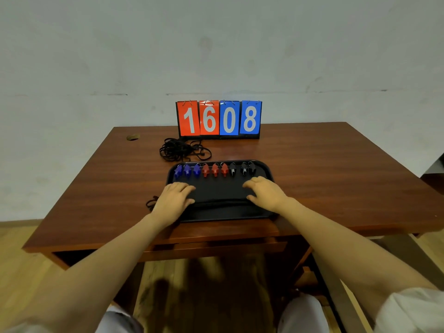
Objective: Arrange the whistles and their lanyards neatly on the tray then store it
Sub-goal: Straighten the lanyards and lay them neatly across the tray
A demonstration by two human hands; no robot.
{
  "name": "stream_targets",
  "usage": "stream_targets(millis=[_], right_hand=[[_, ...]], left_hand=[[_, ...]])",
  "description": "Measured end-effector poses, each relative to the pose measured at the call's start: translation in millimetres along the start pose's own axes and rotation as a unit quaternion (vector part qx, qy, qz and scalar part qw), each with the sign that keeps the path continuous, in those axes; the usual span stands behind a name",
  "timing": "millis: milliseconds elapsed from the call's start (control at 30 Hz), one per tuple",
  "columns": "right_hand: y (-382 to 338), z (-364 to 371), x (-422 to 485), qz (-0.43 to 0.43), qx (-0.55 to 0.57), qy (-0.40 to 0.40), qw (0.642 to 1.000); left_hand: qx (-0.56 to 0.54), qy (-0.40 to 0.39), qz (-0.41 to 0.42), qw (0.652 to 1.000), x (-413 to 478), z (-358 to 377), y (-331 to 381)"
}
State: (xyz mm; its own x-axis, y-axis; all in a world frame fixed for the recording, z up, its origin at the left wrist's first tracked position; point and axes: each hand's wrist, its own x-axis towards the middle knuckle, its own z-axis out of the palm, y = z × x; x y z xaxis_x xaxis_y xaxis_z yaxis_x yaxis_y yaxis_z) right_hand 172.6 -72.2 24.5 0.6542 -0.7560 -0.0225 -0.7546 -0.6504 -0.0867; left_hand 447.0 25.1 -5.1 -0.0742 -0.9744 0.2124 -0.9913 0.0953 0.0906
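Black tray [221, 191] sits centre frame on the brown wood counter [336, 169], its near rim close to the counter's front edge. Nine whistles stand in one row along the tray's far side: three blue whistles [187, 171] on the left, three red whistles [215, 169] in the middle, three black whistles [243, 168] on the right. Each has a small ring at its far end.

Lanyards: the tangled black lanyard pile [182, 150] is off the tray, on the counter just above the tray's upper-left corner. A second bit of black cord [151, 203] lies on the counter just left of the left hand.

Left hand [174, 200]: palm down on the tray's near-left part, fingers spread and relaxed, holding nothing. Right hand [263, 192]: palm down on the tray's right part, fingers loosely extended toward centre, holding nothing. The two hands are well apart, with bare tray floor between them.

Flip scoreboard [219, 118] stands at the counter's back edge, upper centre: red 1 and 6, blue 0 and 8. A round hole [132, 137] is in the counter's upper-left corner.
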Motion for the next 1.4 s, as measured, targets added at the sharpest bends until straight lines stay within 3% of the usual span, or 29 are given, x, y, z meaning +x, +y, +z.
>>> stream_targets(millis=[300,567,700,900,1033,1200,1400], right_hand=[[-43,-30,121,-0.022,0.061,0.019,0.998],[-53,-16,243,0.027,0.127,-0.046,0.990],[-63,0,283,0.026,0.159,-0.054,0.985],[-55,23,302,0.067,0.094,-0.047,0.992],[-41,20,296,0.109,0.194,-0.006,0.975],[-39,-14,284,0.113,0.274,0.126,0.947],[-57,-99,268,0.064,0.400,0.214,0.889]], left_hand=[[-0.017,-0.011,-0.076,0.997,89,-16,-25],[-0.056,-0.037,-0.172,0.983,158,-1,-96],[-0.055,-0.037,-0.174,0.983,176,13,-115],[-0.057,-0.126,-0.181,0.974,175,37,-140],[-0.053,-0.088,-0.195,0.975,169,38,-143],[-0.050,-0.086,-0.223,0.970,159,29,-136],[-0.155,0.107,-0.169,0.967,160,-22,-106]])
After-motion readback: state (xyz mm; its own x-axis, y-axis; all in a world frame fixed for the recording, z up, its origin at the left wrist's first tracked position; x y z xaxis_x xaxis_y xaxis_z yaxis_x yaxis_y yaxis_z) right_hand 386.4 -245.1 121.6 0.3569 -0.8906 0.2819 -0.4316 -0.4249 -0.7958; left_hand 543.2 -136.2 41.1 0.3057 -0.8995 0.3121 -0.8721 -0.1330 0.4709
